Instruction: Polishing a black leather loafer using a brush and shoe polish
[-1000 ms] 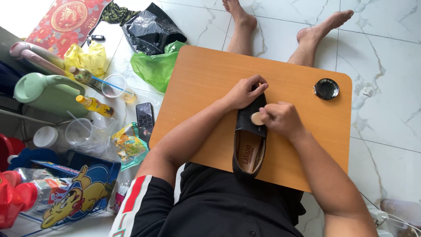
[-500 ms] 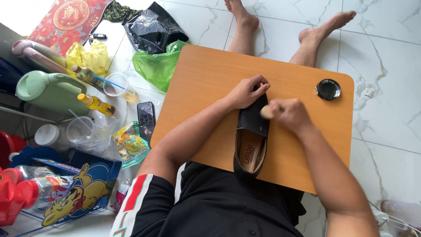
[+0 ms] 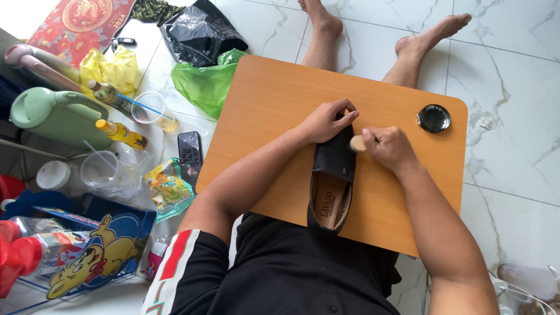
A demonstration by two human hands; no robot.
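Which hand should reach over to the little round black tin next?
Probably the right hand: it sits closer to the round black tin and holds a small tan applicator. The left hand is pressed on the black slip-on shoe.

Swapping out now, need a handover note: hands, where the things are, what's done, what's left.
Left hand presses on the toe of the black shoe, steadying it on the wooden lap table.
Right hand holds a small tan applicator against the shoe's side near the toe.
Open polish tin sits at the table's far right corner.
Done: cannot tell how much is polished.
Left: probably the rest of the upper.
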